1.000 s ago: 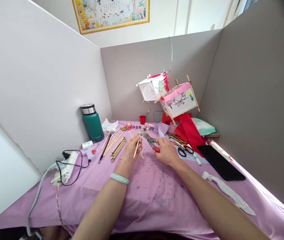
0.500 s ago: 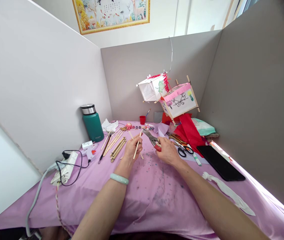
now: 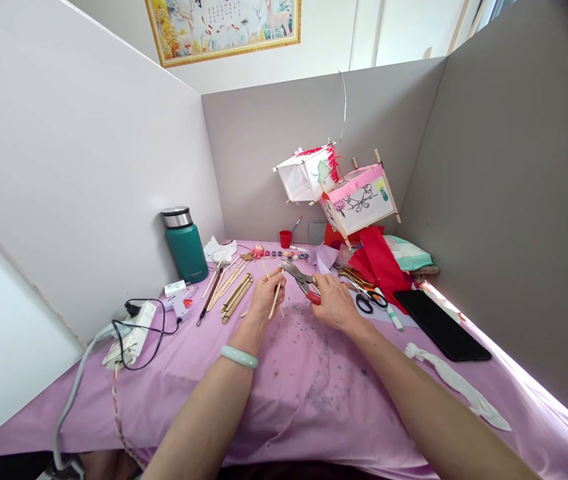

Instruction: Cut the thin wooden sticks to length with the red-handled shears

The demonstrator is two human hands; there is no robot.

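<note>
The left hand [image 3: 265, 298] is gripping a thin wooden stick [image 3: 277, 298] above the bench [image 3: 304, 387]. The right hand [image 3: 333, 301] is closing around red-handled pliers [image 3: 300, 278], whose open jaws are meeting the stick's upper end.

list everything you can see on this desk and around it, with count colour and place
stick: 1, pale wood, in left hand
pliers: 1, metal with red handles, in right hand, jaws at the stick's top end
stick bundle: several, tan, left of the hands
flask: 1, green with steel lid, far left by the wall
glue gun: 1, white, near left
power strip: 1, white with black cable, left edge
lanterns: 2, white with pink and red trim, at back
cup: 1, red, at back
scissors: 1, black handles, right of the hands
tablet: 1, black, right
tablecloth: 1, lilac, over the desk
left hand: 1, pale green bangle on wrist
right hand: 1, bare
</note>
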